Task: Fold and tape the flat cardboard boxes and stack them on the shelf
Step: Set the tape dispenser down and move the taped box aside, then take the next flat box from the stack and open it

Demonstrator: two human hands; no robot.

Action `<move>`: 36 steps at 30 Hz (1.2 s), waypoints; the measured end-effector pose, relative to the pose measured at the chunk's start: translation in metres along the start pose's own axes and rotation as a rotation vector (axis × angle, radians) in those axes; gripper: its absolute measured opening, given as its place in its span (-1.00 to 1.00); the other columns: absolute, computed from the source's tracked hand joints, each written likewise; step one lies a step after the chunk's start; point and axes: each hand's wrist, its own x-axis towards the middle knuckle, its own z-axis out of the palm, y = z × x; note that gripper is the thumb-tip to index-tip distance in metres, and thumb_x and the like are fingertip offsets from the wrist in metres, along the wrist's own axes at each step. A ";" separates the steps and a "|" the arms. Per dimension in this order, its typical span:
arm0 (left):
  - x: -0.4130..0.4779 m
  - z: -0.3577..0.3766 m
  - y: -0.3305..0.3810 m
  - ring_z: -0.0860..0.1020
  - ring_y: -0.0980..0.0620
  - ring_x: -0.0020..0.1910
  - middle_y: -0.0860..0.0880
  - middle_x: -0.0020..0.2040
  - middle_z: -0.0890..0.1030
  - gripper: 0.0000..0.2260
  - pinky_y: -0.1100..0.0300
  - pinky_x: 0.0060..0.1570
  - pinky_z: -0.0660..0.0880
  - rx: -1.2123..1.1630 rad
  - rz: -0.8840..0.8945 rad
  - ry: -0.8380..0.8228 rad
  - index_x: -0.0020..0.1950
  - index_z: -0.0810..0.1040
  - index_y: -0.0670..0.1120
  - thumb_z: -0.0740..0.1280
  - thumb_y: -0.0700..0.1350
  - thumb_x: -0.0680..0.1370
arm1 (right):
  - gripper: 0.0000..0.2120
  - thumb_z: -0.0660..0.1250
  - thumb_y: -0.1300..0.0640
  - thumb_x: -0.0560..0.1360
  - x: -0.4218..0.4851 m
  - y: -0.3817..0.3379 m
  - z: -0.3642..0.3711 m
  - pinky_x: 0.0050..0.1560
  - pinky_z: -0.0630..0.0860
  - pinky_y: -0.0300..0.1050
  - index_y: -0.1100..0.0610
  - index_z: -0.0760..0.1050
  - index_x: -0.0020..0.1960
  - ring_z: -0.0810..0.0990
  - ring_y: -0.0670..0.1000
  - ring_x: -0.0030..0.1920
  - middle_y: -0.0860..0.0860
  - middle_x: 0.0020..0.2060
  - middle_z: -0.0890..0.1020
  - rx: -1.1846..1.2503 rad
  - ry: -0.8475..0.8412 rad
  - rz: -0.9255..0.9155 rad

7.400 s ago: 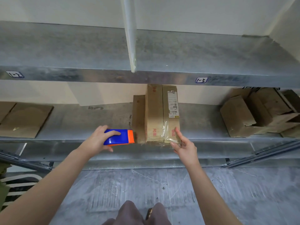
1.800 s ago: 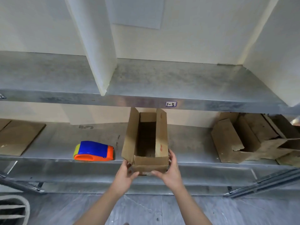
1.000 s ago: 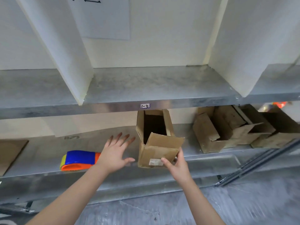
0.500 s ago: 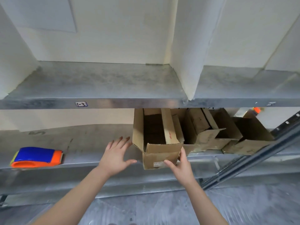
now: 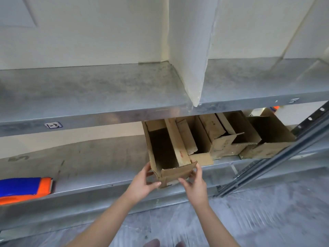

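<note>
View from a head camera, looking down at a metal shelf (image 5: 99,175). A person is standing in front of it, and both bare forearms are reaching forward from the bottom of the picture.

The hands are holding the near end of an open cardboard box (image 5: 167,154). The left hand (image 5: 142,182) is gripping the near left corner, thumb across the end panel and fingers along the left side. The right hand (image 5: 194,182) is gripping the near right corner in the same way. Both are closing on cardboard, and neither is free.

The box is sitting at the front lip of the shelf, open side facing up. Its near end is overhanging the edge a little (whether the base is resting flat or is lifted cannot be told). Its long axis is running away from the person, into the shelf, so the box is lying directly ahead of both hands, with each hand equally close. A push straight forward along that axis would likely seat it.

Just to its right, other boxes (image 5: 224,145) are standing in a loose row, the nearest one touching or almost touching it. Far to the left, well apart, a blue and orange tape gun (image 5: 23,188) is lying on the same shelf.

Above, an upper shelf (image 5: 89,90) is carrying a white divider (image 5: 188,50).
</note>
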 end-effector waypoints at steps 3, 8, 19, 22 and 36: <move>0.004 0.001 -0.002 0.34 0.24 0.32 0.22 0.37 0.30 -0.21 0.31 0.25 0.39 -0.014 0.031 -0.017 0.55 0.05 0.14 0.47 -0.03 0.47 | -0.18 0.51 0.05 0.41 0.003 0.000 0.001 0.29 0.50 -0.01 -0.15 0.08 0.48 0.52 0.03 0.31 0.04 0.29 0.55 -0.007 0.003 0.015; -0.002 -0.004 -0.015 0.42 0.11 0.35 0.09 0.34 0.46 -0.31 0.40 0.16 0.42 0.001 0.004 -0.029 0.51 0.20 0.04 0.47 0.01 0.47 | -0.18 0.49 -0.01 0.43 -0.009 -0.003 0.002 0.29 0.49 -0.01 -0.49 0.00 0.36 0.43 -0.03 0.39 -0.02 0.38 0.47 -0.029 0.054 -0.034; -0.057 -0.043 -0.023 0.05 0.00 0.55 0.02 0.56 0.17 -0.40 0.07 0.51 -0.01 0.842 0.304 0.039 0.55 0.13 0.13 0.19 0.25 0.57 | -0.42 0.37 -0.10 0.51 -0.081 -0.009 -0.001 0.40 0.28 -0.01 -0.11 0.27 0.47 0.22 0.01 0.49 -0.05 0.46 0.33 -0.251 0.143 -0.087; -0.090 -0.051 -0.026 0.01 0.00 0.56 0.05 0.57 0.11 -0.41 0.07 0.51 -0.09 0.991 0.345 0.037 0.56 0.06 0.16 0.17 0.24 0.58 | -0.43 0.30 -0.16 0.53 -0.109 -0.016 0.013 0.43 0.24 -0.01 -0.08 0.27 0.49 0.10 0.02 0.53 -0.04 0.50 0.26 -0.404 0.052 -0.114; -0.255 -0.204 -0.105 0.04 -0.01 0.55 0.01 0.57 0.12 -0.43 0.04 0.52 -0.11 1.153 0.221 0.208 0.57 0.06 0.12 0.12 0.22 0.60 | -0.43 0.14 -0.20 0.58 -0.221 -0.132 0.199 0.54 -0.08 0.05 -0.11 0.15 0.54 -0.03 0.09 0.57 0.04 0.56 0.15 -0.771 -0.237 -0.517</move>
